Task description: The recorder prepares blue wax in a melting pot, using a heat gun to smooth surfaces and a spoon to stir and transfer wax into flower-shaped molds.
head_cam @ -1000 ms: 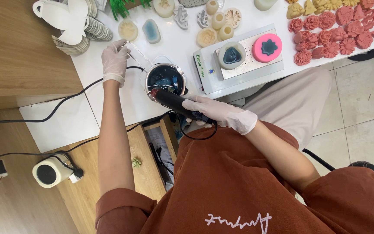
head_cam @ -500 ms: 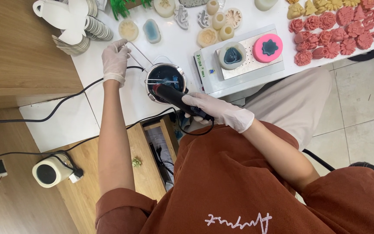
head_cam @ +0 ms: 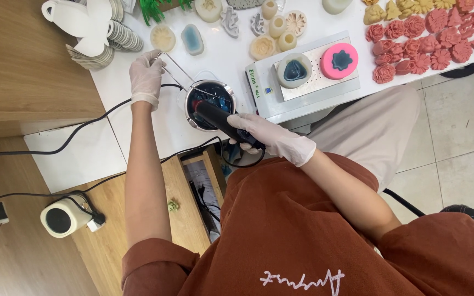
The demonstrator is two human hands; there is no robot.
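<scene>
**Heating blue melt in a steel pot with a hand-held heat tool**

The pot (head_cam: 210, 104) is standing on the white table (head_cam: 160, 126), at about 9 o'clock from the scale (head_cam: 303, 82) and just beside it. Dark blue melt is filling the pot. The left hand (head_cam: 146, 75), gloved, is closing on the end of the wire handle (head_cam: 176, 68), which is running out from the pot rim toward 10 o'clock. The right hand (head_cam: 267, 137), also gloved, is gripping the black tool (head_cam: 223, 121) by its body, with the tool's nose pointing toward 10 o'clock and hanging over the pot's near rim. Whether the nose is touching the melt cannot be told from this view.

To do this step well, the left hand should be keeping the handle pinned so that the pot is not sliding or tipping, while the right hand is keeping the nose over the middle of the melt and clear of the steel wall. The tool's cord (head_cam: 245, 161), looping below the right hand, is best kept off the pot. Splashing blue melt on the table is the likely fault if the tool is tilted too steeply.

Pose: the left forearm is reaching straight toward 12 o'clock, wrist level; the right forearm is crossing in from 4 o'clock, wrist bent slightly down. The hands are well apart, one on each side of the pot. Two filled moulds (head_cam: 316, 64) are sitting on the scale.
</scene>
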